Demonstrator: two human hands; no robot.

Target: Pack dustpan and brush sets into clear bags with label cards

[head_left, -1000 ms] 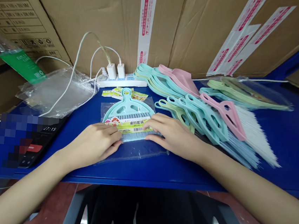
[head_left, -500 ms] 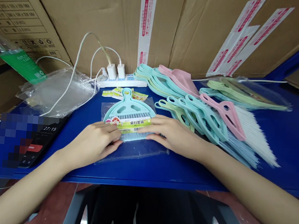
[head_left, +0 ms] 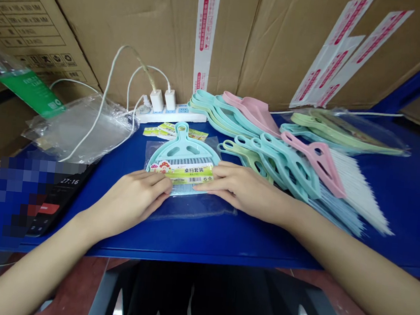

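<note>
A light-blue dustpan (head_left: pixel 181 147) lies on the blue table in front of me, with a matching hand brush (head_left: pixel 183 161) nested on it. A yellow-green printed label (head_left: pixel 186 172) crosses the bristles, and a clear plastic bag (head_left: pixel 190 212) spreads beneath and around the set. My left hand (head_left: pixel 142 190) is closed at the set's lower left edge, its fingertips partly hidden. On the lower right, my right hand (head_left: pixel 239 187) grips the edge, with fingers over the label's right end. The set rests nearly flat, handle pointing away from me.
To the right lie several hand brushes (head_left: pixel 287 165), with stacked dustpans (head_left: pixel 232 112) behind and bagged sets (head_left: pixel 346 131) farther right. Spare labels (head_left: pixel 168 131) sit before a power strip (head_left: pixel 188 113). Leftward are plastic bags (head_left: pixel 83 125), a bottle (head_left: pixel 31 88) and a phone (head_left: pixel 59 202).
The dustpan set has shifted slightly away and to the right, turning a little. The label moved with it. My left hand moved slightly; my right hand stayed nearly in place.
</note>
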